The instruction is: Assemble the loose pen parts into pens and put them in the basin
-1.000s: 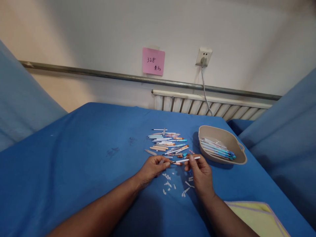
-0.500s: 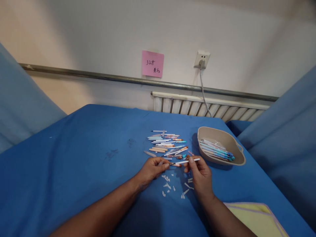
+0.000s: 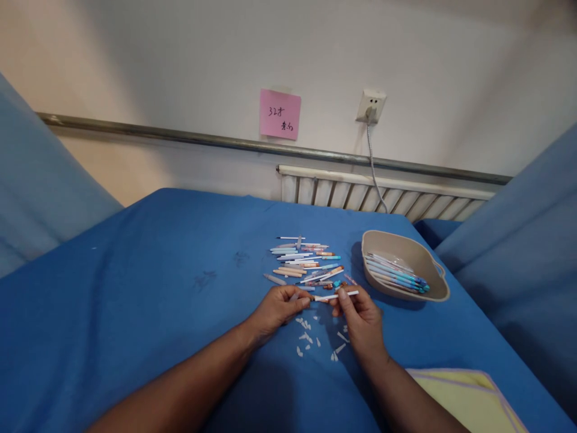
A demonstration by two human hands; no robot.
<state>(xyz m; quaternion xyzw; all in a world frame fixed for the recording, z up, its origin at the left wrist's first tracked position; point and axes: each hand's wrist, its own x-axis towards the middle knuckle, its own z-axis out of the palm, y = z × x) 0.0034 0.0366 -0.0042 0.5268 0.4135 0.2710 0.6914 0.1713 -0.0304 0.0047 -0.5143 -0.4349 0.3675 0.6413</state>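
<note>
My left hand (image 3: 277, 308) is curled shut around a pale pen barrel whose end just shows at my fingertips. My right hand (image 3: 358, 317) pinches a thin white refill (image 3: 336, 296), held level with its tip pointing left at the barrel's opening. Both hands hover just above the blue cloth (image 3: 157, 288). Behind them lies a loose pile of pens and pen parts (image 3: 306, 261). Small white bits (image 3: 315, 341) are scattered on the cloth between my wrists.
A beige tray (image 3: 408, 290) holding several assembled pens stands to the right of the pile. A yellow cloth (image 3: 471, 394) lies at the near right. Behind the table are a radiator (image 3: 383, 192), a wall socket with a cable and a pink note.
My right hand has moved the refill a little to the left, so its tip is now closer to the barrel in my left hand. The left hand has hardly moved.
</note>
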